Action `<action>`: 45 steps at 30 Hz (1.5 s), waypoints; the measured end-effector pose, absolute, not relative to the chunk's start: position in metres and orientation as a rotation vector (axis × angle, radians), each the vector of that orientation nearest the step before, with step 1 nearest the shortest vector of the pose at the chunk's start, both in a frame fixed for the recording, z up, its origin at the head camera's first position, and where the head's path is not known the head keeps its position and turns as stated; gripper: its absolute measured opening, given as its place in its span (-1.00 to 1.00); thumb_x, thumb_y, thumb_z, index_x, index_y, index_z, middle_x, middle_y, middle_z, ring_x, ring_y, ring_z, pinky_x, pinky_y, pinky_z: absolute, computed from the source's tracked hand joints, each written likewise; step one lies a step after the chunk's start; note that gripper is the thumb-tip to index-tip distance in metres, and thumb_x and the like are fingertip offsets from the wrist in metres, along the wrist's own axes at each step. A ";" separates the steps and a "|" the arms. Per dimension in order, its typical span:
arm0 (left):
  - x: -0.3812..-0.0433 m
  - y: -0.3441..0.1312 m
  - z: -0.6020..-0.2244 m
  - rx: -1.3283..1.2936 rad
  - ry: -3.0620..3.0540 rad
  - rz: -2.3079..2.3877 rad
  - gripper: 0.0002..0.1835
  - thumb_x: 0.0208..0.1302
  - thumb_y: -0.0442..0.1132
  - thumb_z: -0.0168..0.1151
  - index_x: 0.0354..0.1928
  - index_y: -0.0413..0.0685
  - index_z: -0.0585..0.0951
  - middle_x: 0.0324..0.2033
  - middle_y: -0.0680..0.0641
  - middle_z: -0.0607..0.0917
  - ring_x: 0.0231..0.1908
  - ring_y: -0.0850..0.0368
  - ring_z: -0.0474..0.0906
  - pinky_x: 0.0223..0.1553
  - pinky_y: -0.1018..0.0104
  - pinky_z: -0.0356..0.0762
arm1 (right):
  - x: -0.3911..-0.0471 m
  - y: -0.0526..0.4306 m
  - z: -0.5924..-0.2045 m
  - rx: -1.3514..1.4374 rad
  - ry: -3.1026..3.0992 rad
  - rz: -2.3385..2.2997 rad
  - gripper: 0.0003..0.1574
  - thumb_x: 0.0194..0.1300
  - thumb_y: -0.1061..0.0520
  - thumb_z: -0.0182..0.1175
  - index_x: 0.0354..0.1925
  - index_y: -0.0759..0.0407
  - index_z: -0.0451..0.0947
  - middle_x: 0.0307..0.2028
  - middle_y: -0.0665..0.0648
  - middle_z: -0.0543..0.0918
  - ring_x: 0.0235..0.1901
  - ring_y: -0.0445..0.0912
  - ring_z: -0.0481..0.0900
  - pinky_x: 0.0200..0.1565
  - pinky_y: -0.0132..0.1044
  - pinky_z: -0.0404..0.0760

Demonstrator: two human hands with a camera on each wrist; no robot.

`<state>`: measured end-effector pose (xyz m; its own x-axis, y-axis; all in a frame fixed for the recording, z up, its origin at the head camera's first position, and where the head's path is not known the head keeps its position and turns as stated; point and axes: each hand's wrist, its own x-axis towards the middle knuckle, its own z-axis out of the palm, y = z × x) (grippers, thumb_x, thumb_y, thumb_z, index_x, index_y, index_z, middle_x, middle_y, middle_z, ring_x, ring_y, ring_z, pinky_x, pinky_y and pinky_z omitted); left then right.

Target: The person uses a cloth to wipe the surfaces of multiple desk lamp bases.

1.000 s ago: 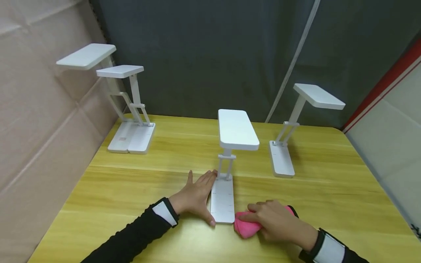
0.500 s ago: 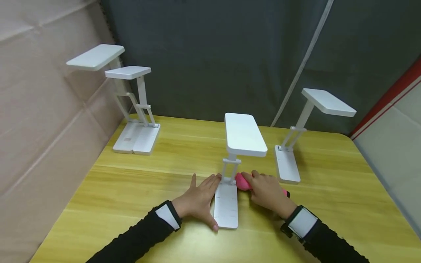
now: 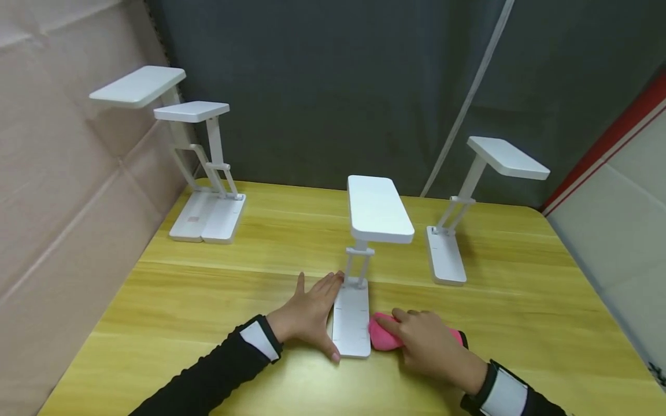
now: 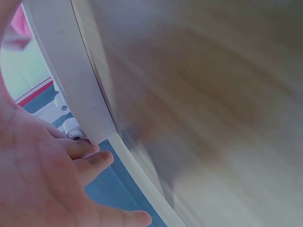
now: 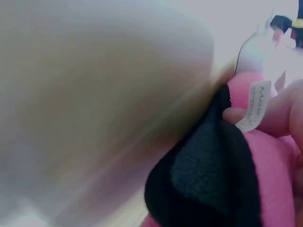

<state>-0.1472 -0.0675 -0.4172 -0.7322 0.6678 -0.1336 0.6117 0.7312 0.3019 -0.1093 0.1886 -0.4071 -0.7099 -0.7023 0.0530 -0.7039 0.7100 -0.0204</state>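
Note:
In the head view a white folding desk lamp (image 3: 351, 323) stands near the middle of the wooden table, its flat rectangular head raised on a hinged arm. My left hand (image 3: 307, 315) spreads along the left side of its base, fingertips near the hinge and thumb at the front corner. In the left wrist view those fingers reach fairly straight along the base edge. With my right hand (image 3: 429, 344) I grip a pink cloth (image 3: 383, 332) against the base's right side, close to the front. The right wrist view shows the cloth's black lining (image 5: 201, 175) and a white tag (image 5: 255, 106).
Two more white lamps stand side by side at the back left, a near one (image 3: 221, 222) and a taller one (image 3: 140, 86). Another lamp (image 3: 446, 257) is at the right. A dark curtain (image 3: 312, 86) hangs behind the table (image 3: 171, 323).
My right hand slid the pink cloth back along the base to the hinge, then returned toward the front. My left hand has stayed beside the base. The head view shifted slightly.

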 end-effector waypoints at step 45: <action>-0.150 -0.065 -0.414 0.992 2.678 0.335 0.53 -0.58 0.53 0.30 0.34 -0.20 -0.26 0.37 -0.14 -0.20 0.34 0.03 -0.27 0.11 -0.42 -0.41 | -0.086 0.197 -0.401 1.392 -2.909 0.275 -0.19 -0.31 0.30 0.11 0.03 -0.18 0.47 -0.42 -0.17 0.40 -0.53 -0.24 0.36 -0.50 -0.28 0.44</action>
<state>-0.1496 -0.0646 -0.4138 -0.7309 0.6620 -0.1658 0.6007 0.7394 0.3039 -0.0865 0.1970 -0.4008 -0.6263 -0.7795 -0.0124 -0.7633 0.6164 -0.1935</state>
